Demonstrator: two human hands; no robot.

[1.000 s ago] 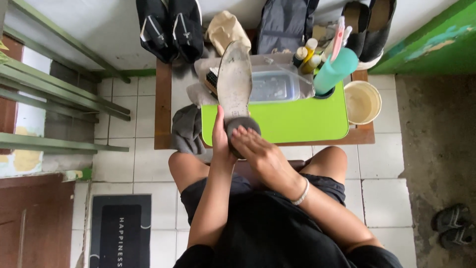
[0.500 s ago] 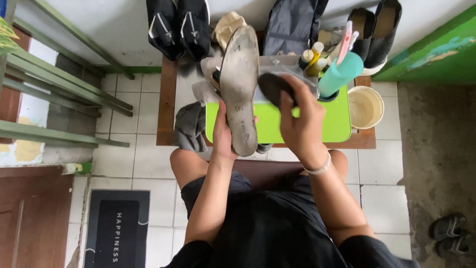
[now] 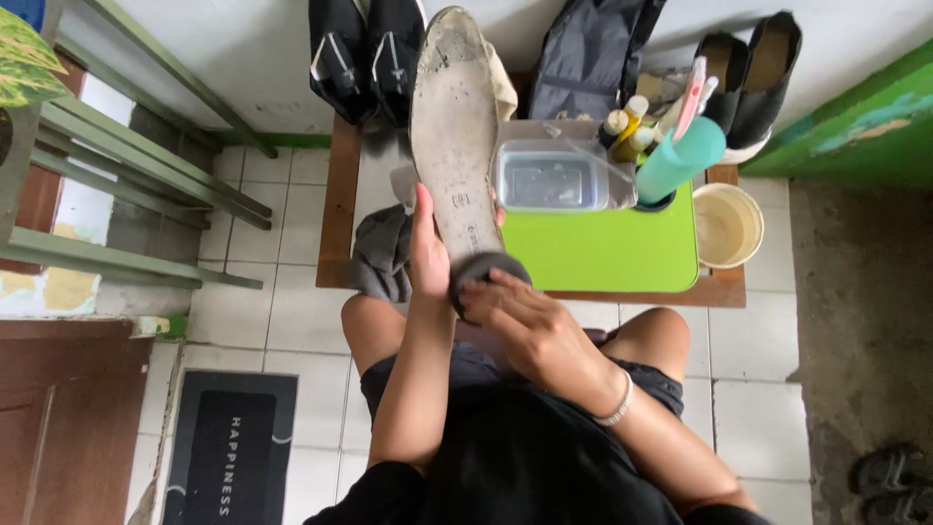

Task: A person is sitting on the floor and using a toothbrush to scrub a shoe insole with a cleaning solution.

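Head cam, looking straight down at my lap: my left hand point(image 3: 428, 255) has a worn, dirty-grey insole point(image 3: 455, 126) held upright over the near edge of the table point(image 3: 340, 194), its toe end pointing away from me toward the black shoes point(image 3: 367, 53) by the wall. That grip is wrapped round the insole's lower edge, thumb on one side and fingers behind it. My right hand point(image 3: 530, 326) is closed on a dark round sponge point(image 3: 489, 272), pressed flat against the heel end.

The insole looks light and floppy, so I'd guess it bends if I only pinch the tip. Holding it low near the heel, where the sponge pushes, seems the sensible spot. The surface looks grubby rather than slick, so slipping is probably not an issue.

Around it: a green mat point(image 3: 603, 248) on the table, a clear plastic box point(image 3: 549, 177), a teal cup point(image 3: 678, 160) with brushes in it, a small cream bucket point(image 3: 727, 226) to the right, and a grey cloth point(image 3: 381, 255) hanging off the table's near edge.
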